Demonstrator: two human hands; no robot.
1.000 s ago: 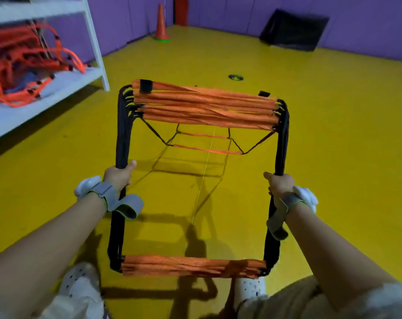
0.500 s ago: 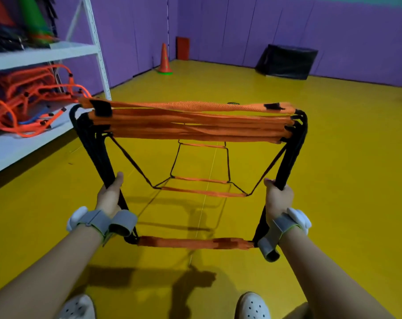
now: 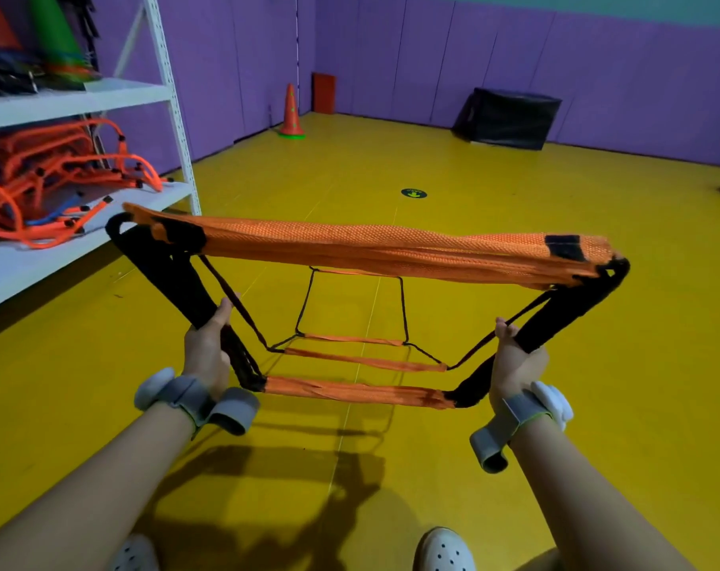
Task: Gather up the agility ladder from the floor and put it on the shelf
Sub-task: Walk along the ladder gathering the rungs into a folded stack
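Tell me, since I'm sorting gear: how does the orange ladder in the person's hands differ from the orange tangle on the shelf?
The agility ladder has flat woven orange rungs bunched together between black side straps; the orange tangle is thin round tubing with small black joints. The ladder hangs in the air, gripped by the left hand and right hand; the tangle lies loose on the white shelf. Both are bright orange.

Cone: orange, upright, far ahead of my grip by the purple wall.
Black box: far ahead-right.
Floor marker: ahead.
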